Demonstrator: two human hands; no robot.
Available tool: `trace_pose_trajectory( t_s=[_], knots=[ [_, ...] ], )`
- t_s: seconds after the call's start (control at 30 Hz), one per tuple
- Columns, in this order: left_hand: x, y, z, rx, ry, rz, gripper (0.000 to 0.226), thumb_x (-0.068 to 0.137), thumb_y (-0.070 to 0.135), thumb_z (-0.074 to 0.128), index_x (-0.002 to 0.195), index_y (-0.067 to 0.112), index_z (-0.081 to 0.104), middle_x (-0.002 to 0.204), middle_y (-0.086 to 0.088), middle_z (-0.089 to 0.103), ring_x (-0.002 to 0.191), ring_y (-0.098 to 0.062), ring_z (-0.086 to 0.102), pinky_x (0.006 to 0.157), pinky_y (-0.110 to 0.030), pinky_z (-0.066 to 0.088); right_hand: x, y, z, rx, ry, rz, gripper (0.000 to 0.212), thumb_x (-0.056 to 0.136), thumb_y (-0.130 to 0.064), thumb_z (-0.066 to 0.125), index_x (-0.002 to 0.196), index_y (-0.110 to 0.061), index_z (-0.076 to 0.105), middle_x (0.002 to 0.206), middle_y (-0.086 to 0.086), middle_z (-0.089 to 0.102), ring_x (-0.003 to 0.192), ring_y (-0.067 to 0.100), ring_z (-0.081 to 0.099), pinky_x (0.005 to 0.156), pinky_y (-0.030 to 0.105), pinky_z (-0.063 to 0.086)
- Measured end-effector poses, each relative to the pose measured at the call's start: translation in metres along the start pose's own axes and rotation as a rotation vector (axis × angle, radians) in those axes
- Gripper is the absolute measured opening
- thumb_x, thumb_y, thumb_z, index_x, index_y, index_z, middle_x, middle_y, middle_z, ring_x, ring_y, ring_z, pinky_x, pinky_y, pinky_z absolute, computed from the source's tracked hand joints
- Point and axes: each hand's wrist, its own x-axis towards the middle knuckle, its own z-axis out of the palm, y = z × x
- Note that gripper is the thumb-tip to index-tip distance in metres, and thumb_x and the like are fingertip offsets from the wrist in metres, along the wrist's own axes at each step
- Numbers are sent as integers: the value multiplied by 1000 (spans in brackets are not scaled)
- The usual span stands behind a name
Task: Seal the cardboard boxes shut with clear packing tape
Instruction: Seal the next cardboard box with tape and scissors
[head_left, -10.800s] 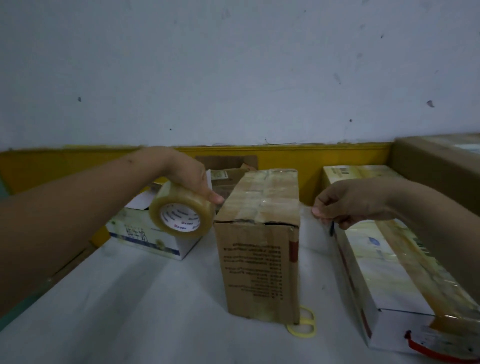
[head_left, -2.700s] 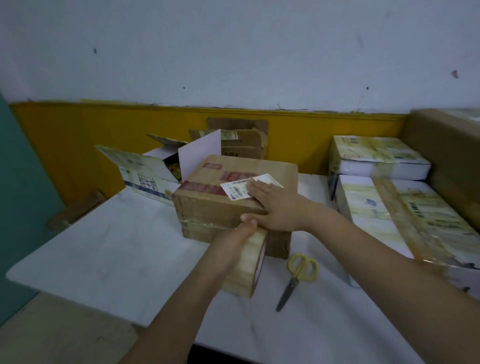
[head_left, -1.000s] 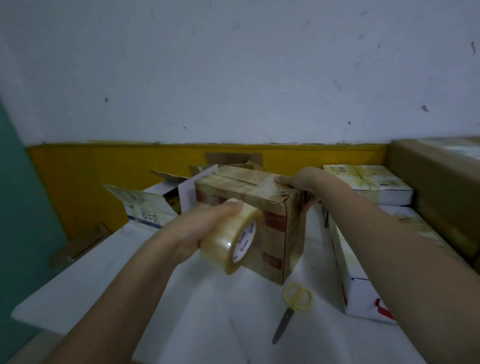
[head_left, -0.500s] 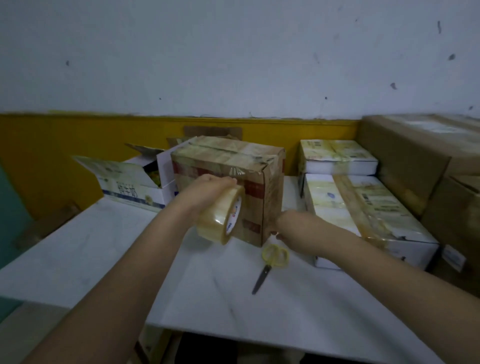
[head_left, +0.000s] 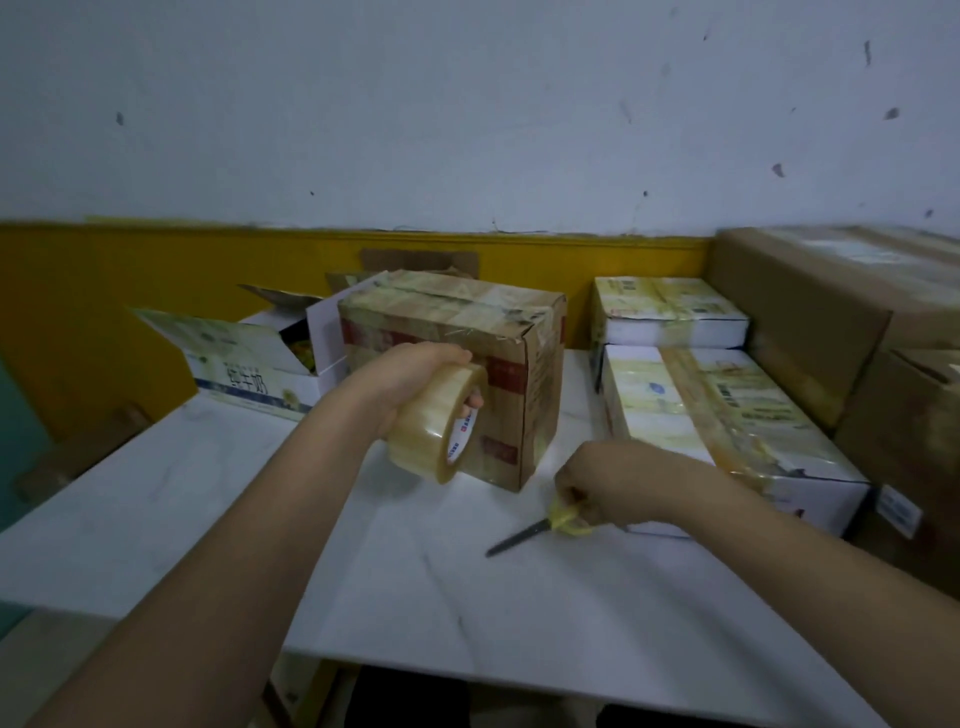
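A brown cardboard box (head_left: 537, 364), wrapped in clear tape with red tape bands, stands on the white table (head_left: 208, 519) near the middle. My left hand (head_left: 410, 374) grips a roll of clear packing tape (head_left: 436, 426) held against the box's front face. My right hand (head_left: 597, 483) is curled over the yellow handles of a pair of scissors (head_left: 540, 527) lying on the table just right of the box; the dark blades point left towards me.
An open white printed box (head_left: 234, 364) sits behind on the left. Two taped white boxes (head_left: 670, 317) (head_left: 727, 426) lie to the right, with large brown cartons (head_left: 810, 312) beyond them. A yellow band runs along the wall. The table's near edge is close.
My right hand dropped from the box's top to the table and closed on the scissors' handles. My left hand keeps the tape roll at the box's front face.
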Motion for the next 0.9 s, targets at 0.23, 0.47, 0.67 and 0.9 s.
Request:
trace_pose_trajectory(
  t_s=[0.23, 0.47, 0.67, 0.9],
  knots=[
    [-3, -10, 1, -116, 1, 30, 28, 100, 25, 59, 101, -1, 70, 84, -19, 73, 57, -21, 66, 58, -27, 57, -57, 23, -116, 407, 603, 171, 18, 89, -44, 67, 79, -28, 67, 73, -11, 64, 67, 5, 57, 58, 25, 42],
    [-9, -16, 6, -317, -92, -38, 27, 102, 24, 56, 100, -1, 64, 79, -18, 73, 68, -26, 70, 64, -32, 56, 89, -23, -160, 865, 803, 51, 30, 95, -41, 62, 82, -18, 76, 75, -7, 74, 76, 8, 67, 69, 29, 48],
    [-5, -36, 13, -362, -183, -76, 28, 106, 30, 49, 102, 4, 60, 84, -26, 73, 67, -31, 72, 55, -31, 57, 132, 5, -149, 1025, 706, 182, 36, 102, -31, 51, 86, -4, 70, 75, 3, 72, 58, 15, 63, 54, 28, 50],
    [-7, -55, 10, -314, -170, 1, 27, 107, 31, 48, 123, 9, 43, 81, -22, 72, 68, -34, 71, 59, -35, 56, 151, 8, -146, 1004, 676, 176, 39, 101, -35, 51, 101, -1, 70, 96, 9, 76, 90, 33, 71, 71, 44, 54]
  ],
)
